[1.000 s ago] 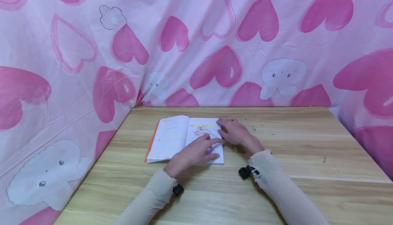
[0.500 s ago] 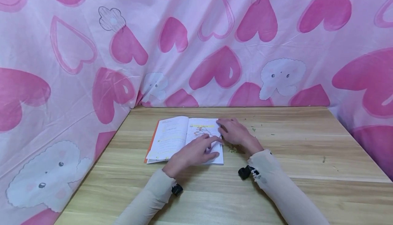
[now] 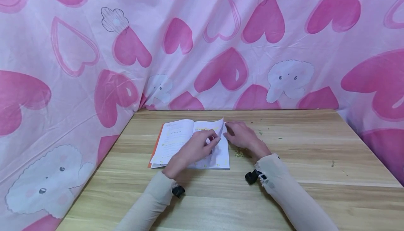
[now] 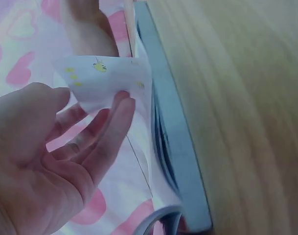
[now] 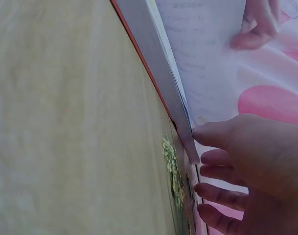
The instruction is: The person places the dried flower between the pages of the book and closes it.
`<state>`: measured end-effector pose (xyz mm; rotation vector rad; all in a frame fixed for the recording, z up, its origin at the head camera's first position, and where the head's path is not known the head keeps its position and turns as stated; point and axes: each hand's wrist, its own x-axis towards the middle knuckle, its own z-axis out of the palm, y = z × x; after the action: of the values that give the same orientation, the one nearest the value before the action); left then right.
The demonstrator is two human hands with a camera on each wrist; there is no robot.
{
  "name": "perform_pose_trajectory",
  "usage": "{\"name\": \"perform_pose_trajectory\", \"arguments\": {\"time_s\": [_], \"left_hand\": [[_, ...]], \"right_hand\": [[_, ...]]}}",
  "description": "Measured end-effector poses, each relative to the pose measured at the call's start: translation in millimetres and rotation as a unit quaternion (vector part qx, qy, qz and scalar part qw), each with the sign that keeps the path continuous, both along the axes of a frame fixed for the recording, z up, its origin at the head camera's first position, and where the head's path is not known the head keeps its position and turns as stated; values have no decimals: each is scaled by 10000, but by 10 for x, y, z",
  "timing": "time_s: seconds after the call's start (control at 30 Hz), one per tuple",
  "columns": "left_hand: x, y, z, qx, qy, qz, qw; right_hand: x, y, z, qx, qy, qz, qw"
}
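An open book (image 3: 172, 143) with an orange cover lies on the table, its printed pages showing. My left hand (image 3: 199, 147) is over the right side and pinches a page (image 3: 220, 127), which stands raised and bent leftward. In the left wrist view, the fingers of the left hand (image 4: 70, 152) lie against this lifted page (image 4: 104, 81). My right hand (image 3: 242, 136) rests at the book's right edge. There the right wrist view shows the thumb of the right hand (image 5: 266, 166) touching the page block, other fingers loosely extended. The lifted page hides what lies beneath it.
Beside the book, near my right wrist, lies a small sprig of pale dried flowers (image 5: 173, 169). Green bits (image 3: 260, 133) are scattered on the wooden table (image 3: 300, 154). A pink heart-patterned curtain (image 3: 221, 48) hangs behind and at the sides.
My left hand has drawn back leftward and now lifts the right-hand page. The thin orange-flowered sprig seen on that page earlier is out of sight. The right hand has stayed in place.
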<state>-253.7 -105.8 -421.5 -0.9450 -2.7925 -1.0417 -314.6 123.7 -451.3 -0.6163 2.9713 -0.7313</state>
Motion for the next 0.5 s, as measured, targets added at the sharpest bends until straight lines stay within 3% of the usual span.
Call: {"name": "perform_pose_trajectory", "arguments": {"time_s": [0.13, 0.3, 0.5], "left_hand": [[-15, -75, 50, 215, -178, 226, 9994], [-30, -167, 121, 116, -113, 410, 9990], [-39, -250, 236, 192, -72, 367, 9991]], "right_hand": [[6, -11, 6, 15, -103, -25, 9999], [3, -23, 8, 41, -198, -39, 9998], [1, -23, 9, 37, -283, -63, 9996]]}}
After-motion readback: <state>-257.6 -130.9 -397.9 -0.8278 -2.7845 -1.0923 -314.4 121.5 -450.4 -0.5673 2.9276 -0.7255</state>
